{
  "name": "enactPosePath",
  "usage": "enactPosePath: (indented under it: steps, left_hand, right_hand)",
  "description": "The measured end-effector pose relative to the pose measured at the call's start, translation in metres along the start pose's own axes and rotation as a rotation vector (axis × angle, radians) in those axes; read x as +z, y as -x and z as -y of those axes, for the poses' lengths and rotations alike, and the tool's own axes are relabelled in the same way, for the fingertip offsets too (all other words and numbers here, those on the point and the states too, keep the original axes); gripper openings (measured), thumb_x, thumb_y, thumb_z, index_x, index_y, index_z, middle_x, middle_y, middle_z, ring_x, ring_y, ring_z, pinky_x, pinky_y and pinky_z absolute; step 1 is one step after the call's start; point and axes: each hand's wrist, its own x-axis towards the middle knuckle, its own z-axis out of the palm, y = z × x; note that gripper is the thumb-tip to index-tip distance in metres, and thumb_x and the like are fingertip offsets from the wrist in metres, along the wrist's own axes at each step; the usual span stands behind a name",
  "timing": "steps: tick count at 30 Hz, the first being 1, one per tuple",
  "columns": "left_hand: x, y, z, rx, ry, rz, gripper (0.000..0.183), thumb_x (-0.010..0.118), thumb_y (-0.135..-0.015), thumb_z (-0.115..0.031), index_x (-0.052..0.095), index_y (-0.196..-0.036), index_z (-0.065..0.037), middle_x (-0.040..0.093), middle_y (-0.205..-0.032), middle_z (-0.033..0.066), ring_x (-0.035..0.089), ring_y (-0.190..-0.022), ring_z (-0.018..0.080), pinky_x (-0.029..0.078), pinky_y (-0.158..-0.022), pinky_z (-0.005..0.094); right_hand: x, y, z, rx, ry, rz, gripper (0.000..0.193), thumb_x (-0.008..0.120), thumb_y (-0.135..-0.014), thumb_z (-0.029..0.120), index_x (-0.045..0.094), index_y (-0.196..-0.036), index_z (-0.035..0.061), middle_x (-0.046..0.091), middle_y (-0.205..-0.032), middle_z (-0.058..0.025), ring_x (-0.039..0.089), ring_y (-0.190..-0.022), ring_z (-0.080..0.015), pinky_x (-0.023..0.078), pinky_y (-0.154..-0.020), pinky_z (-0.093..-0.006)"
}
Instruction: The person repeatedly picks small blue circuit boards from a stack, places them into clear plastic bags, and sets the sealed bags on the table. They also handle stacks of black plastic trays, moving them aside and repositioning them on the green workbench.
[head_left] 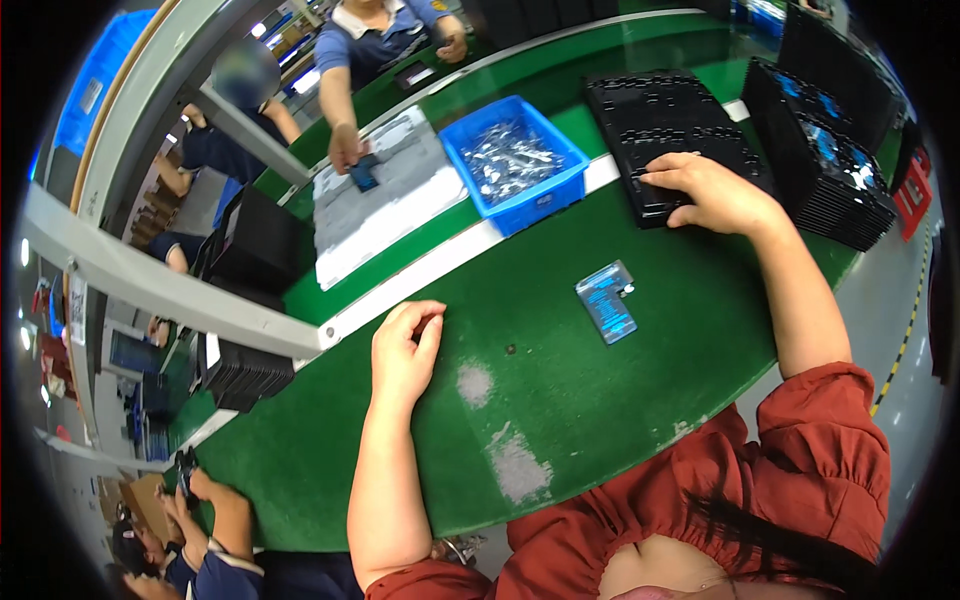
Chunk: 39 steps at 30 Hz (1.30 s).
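My left hand [403,346] rests on the green table [480,470] with its fingers curled loosely together; nothing shows in them. Over the near end of a black slotted tray [672,125], my right hand [722,200] has its thumb and fingers apart, the fingertips touching or just above the tray. What lies beneath the palm is hidden. Between my hands and nearer to me, a flat phone-shaped part [607,303], dark with blue lit or printed lines, lies on the table with a small pale spot near one corner.
Beyond the phone-shaped part is a blue bin [575,185] of small shiny pieces. Stacked black trays [840,170] stand at right. Across the table, a co-worker's hand [346,148] holds a dark flat part over a grey mat [385,220]. A metal frame [200,285] crosses the left.
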Motion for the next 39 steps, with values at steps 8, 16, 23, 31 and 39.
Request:
enactPosePath:
  steps: [8, 16, 23, 31, 39]
  left_hand:
    - [-0.045, 0.007, 0.015, 0.014, -0.135, -0.282, 0.01, 0.061, -0.081, -0.007, 0.065, -0.089, -0.002, 0.062, -0.078, 0.0085, 0.058, -0.066, 0.0175, 0.047, -0.064, 0.0277]
    - [-0.087, 0.028, 0.072, -0.227, 0.044, -0.57, 0.011, 0.061, -0.083, -0.005, 0.067, -0.091, -0.001, 0.064, -0.084, 0.0042, 0.059, -0.073, 0.0096, 0.048, -0.067, 0.0228]
    - [-0.118, 0.055, 0.097, -0.32, 0.231, -0.768, 0.014, 0.059, -0.085, -0.003, 0.063, -0.098, 0.001, 0.064, -0.083, 0.0056, 0.06, -0.07, 0.0102, 0.049, -0.067, 0.0224]
    - [-0.132, 0.073, 0.12, -0.471, 0.336, -0.9, 0.014, 0.058, -0.086, -0.004, 0.064, -0.098, -0.001, 0.065, -0.082, 0.0052, 0.059, -0.068, 0.0093, 0.046, -0.062, 0.0207]
    - [-0.127, 0.078, 0.104, -0.44, 0.133, -0.801, 0.016, 0.059, -0.085, -0.007, 0.063, -0.099, 0.0, 0.065, -0.082, 0.0048, 0.06, -0.069, 0.0101, 0.047, -0.064, 0.0198]
  right_hand:
    - [0.005, 0.002, 0.02, 0.038, 0.057, -0.169, 0.055, 0.075, -0.066, 0.013, 0.056, -0.116, -0.002, 0.052, -0.124, -0.0162, 0.049, -0.116, -0.0324, 0.038, -0.101, -0.0378]
    - [0.015, 0.002, 0.082, -0.472, -0.073, -0.229, 0.043, 0.073, -0.066, 0.014, 0.059, -0.105, -0.0002, 0.055, -0.114, -0.0158, 0.052, -0.107, -0.0348, 0.043, -0.092, -0.0424]
    - [0.043, 0.014, 0.129, -0.846, -0.209, 0.12, 0.051, 0.067, -0.074, 0.039, 0.059, -0.104, -0.0003, 0.053, -0.114, -0.0202, 0.052, -0.106, -0.0376, 0.042, -0.094, -0.047]
    - [0.056, 0.04, 0.178, -1.141, -0.046, 0.42, 0.055, 0.06, -0.079, 0.038, 0.052, -0.123, 0.0068, 0.046, -0.131, -0.0178, 0.044, -0.121, -0.0335, 0.031, -0.103, -0.0525]
    - [0.064, 0.032, 0.177, -1.216, -0.143, 0.58, 0.056, 0.055, -0.081, 0.021, 0.043, -0.133, 0.0083, 0.039, -0.138, -0.0174, 0.038, -0.128, -0.034, 0.027, -0.107, -0.0535]
